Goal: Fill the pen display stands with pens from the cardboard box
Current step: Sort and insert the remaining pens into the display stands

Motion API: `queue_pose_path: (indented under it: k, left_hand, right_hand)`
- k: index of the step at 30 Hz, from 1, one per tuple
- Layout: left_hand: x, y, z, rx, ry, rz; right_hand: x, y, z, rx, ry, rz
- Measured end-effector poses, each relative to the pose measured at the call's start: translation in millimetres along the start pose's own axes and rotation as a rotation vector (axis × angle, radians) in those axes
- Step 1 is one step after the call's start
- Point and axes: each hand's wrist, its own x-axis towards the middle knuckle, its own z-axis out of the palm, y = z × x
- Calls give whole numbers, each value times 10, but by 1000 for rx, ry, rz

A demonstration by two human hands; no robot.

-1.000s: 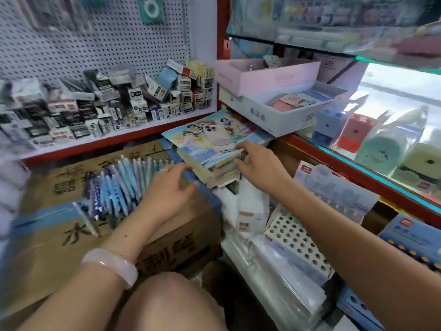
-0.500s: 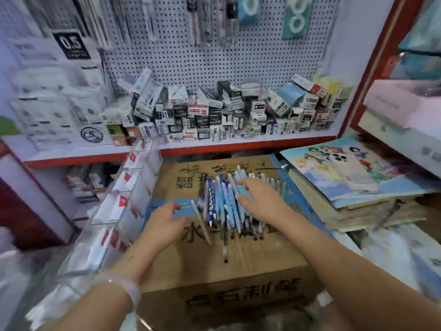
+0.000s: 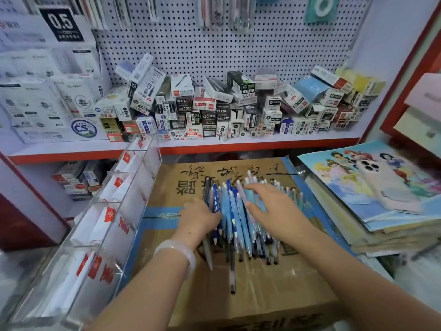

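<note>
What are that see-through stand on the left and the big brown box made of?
The stand looks like clear acrylic or similar hard plastic: glossy, see-through, with dividers. The box looks like matte brown cardboard, printed in black and sealed with blue tape.
</note>
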Motion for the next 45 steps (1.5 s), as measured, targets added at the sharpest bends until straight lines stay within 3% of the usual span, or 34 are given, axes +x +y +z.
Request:
queue_pose_path:
  k: [6, 15, 18, 23, 28, 31, 34, 37, 39, 45]
  left_hand:
    - [215, 111, 94, 110, -43, 16]
    - [240, 42, 254, 135, 148, -24]
    - [246, -11, 151, 164, 132, 47]
    - [156, -133, -94, -9, 2, 44]
    - [-184, -202, -385, -269, 24, 9]
    - [-481, -154, -532, -572, -38, 40]
    - [-858, -52, -619, -670, -179, 116]
    - [-1238, 89, -640, -705, -327, 216]
    - [-1466, 201, -628, -726, -404, 288]
    - [-1994, 532, -552, -754, -529, 374]
  right_hand:
    - [-1, 79, 7, 19, -14, 12]
    - [-50, 196, -40, 67, -18, 33]
    - [-69, 220, -72, 77, -19, 53]
    - [-103, 227, -114, 115, 16, 80]
    - [-186, 163, -121, 163, 16, 100]
    - [-267, 68, -132, 283, 7, 146]
    - [-354, -59, -192, 502, 21, 209]
    - [-463, -197, -401, 936, 51, 312]
    - [-552, -236, -572, 1097, 78, 314]
    - [-928, -69, -1015, 1017, 288, 229]
